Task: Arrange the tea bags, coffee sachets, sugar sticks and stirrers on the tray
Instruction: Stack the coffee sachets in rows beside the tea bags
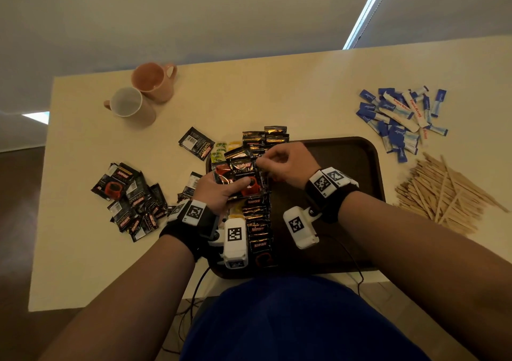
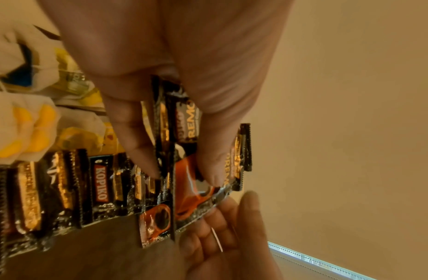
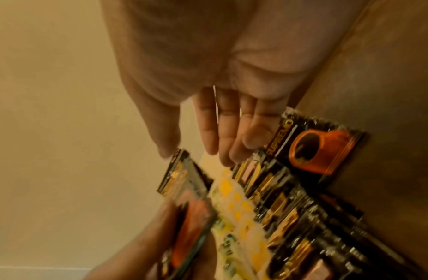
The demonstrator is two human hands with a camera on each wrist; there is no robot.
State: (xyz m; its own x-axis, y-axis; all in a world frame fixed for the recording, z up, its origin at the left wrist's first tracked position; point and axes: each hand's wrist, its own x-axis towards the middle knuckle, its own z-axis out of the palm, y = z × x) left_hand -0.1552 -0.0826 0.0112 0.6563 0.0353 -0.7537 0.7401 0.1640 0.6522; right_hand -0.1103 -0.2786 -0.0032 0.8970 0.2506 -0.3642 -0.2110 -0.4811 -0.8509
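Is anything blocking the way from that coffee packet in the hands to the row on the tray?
Nothing visible. The left hand holds the packet just above the row on the tray; the right hand pinches its top corner.

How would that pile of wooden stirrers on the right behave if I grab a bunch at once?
The stirrers look thin, stiff and probably light, so a bunch should lift easily. They lie loose and criss-crossed on the table, so some would likely slip out or splay. Flat rather than round, they seem unlikely to roll far.
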